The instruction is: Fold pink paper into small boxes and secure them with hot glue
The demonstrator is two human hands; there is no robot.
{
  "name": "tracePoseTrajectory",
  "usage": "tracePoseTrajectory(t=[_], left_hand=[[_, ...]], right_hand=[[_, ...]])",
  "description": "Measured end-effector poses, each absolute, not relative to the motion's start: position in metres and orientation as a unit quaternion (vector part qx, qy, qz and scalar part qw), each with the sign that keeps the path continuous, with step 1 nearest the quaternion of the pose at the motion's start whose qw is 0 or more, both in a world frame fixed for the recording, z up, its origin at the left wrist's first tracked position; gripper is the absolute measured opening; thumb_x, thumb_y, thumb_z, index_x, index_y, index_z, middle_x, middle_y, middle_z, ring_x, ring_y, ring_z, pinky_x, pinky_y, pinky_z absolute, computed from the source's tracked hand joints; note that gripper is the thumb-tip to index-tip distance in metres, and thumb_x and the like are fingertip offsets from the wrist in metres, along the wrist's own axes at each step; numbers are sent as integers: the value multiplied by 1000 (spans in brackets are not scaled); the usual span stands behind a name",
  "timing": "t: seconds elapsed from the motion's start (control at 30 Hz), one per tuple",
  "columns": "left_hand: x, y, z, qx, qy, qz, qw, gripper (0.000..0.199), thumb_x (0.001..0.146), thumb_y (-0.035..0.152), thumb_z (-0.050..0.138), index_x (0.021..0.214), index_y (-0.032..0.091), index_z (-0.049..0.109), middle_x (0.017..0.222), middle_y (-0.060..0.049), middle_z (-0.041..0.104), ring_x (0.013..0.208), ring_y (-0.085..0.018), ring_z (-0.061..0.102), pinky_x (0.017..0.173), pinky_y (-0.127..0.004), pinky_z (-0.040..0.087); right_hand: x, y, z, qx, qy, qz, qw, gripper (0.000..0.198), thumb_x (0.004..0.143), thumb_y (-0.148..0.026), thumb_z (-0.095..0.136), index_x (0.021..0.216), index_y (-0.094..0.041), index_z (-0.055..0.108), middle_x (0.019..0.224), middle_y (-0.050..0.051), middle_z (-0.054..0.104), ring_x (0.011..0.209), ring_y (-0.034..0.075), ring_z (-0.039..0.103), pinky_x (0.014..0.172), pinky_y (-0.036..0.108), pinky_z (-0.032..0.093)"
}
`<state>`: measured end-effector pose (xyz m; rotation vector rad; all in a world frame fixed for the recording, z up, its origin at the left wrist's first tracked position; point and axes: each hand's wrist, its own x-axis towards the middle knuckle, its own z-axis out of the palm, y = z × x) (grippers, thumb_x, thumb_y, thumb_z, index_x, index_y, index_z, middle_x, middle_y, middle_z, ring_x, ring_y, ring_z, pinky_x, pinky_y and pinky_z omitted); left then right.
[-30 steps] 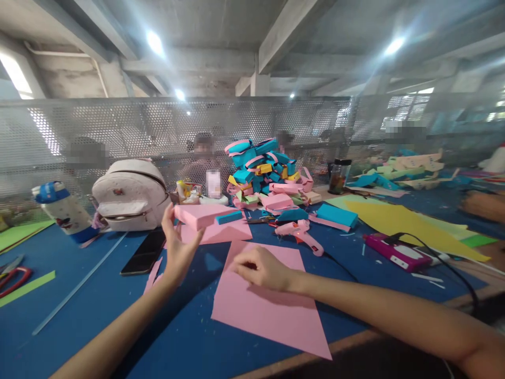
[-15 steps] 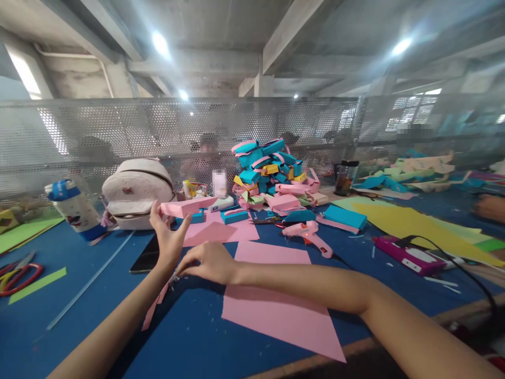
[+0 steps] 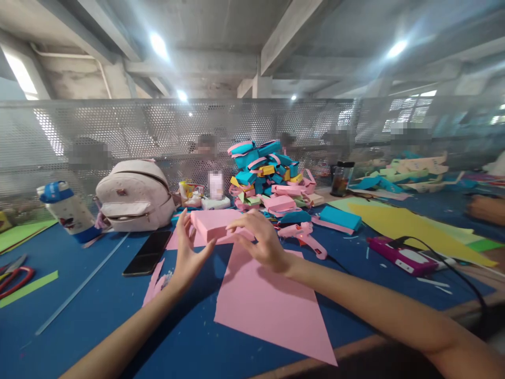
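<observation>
A small folded pink paper box [image 3: 213,222] is held up over the table between my hands. My left hand [image 3: 188,258] grips its left end, thumb at the near lower edge and fingers behind. At the right end, my right hand [image 3: 265,243] has its curled fingers and thumb on the box. Below my right forearm lies a flat pink paper sheet [image 3: 272,316], and another pink sheet [image 3: 175,239] is partly hidden behind the box. A pink glue gun [image 3: 303,235] rests just beyond my right hand. Torn pink paper strips [image 3: 155,284] lie beside my left wrist.
Behind stands a pile of blue and pink paper boxes [image 3: 272,176], with a blue box [image 3: 341,217] to its right. A phone [image 3: 148,253], backpack [image 3: 136,195], bottle [image 3: 71,213] and scissors [image 3: 18,281] are leftward. Rightward are yellow paper [image 3: 414,226] and a corded purple box [image 3: 406,256].
My right hand has moved up from the pink strips to the right end of the pink box. The box has come rightward and lower, and the phone is more exposed.
</observation>
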<state>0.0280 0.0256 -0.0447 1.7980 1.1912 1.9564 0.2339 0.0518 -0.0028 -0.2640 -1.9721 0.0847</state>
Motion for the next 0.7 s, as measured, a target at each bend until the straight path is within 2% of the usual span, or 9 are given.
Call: tracePoseTrajectory(t=[0.07,0.17,0.33,0.5,0.7], left_hand=[[37,21,-48,627,399,656,131,90,74,38,78,147,36,25,145,-11,38,142,-30,37,116,-52,32],[45,16,-51,651,402,629,135,92,74,35,78,148,36,23,150,-11,36,143,-31,36,117,-53,30],[47,14,-54,689,426,582,73,98,73,31,79,150,37,20,155,-10,28,146,-30,29,118,-53,29],[46,13,-57,701,442,559,27,98,74,32,78,151,36,17,157,-9,25,145,-33,29,118,-51,32],[46,13,-60,702,445,556,12,100,73,30,79,152,33,17,158,-12,24,145,-31,30,115,-50,35]], right_hand=[[242,55,-5,-121,-825,26,551,11,93,-28,62,102,-22,66,98,6,71,93,23,59,87,37,43],[245,59,-12,-126,-835,40,534,8,92,-28,66,96,-23,69,95,4,72,91,22,59,86,36,43],[241,57,-21,-128,-843,68,518,10,92,-31,66,86,-23,71,87,1,75,85,20,59,85,36,43],[240,54,-22,-130,-843,63,518,15,92,-33,65,81,-23,70,83,1,75,80,19,59,83,36,43],[239,54,-24,-137,-851,29,506,14,92,-26,64,79,-22,65,79,1,71,78,19,56,77,35,42]])
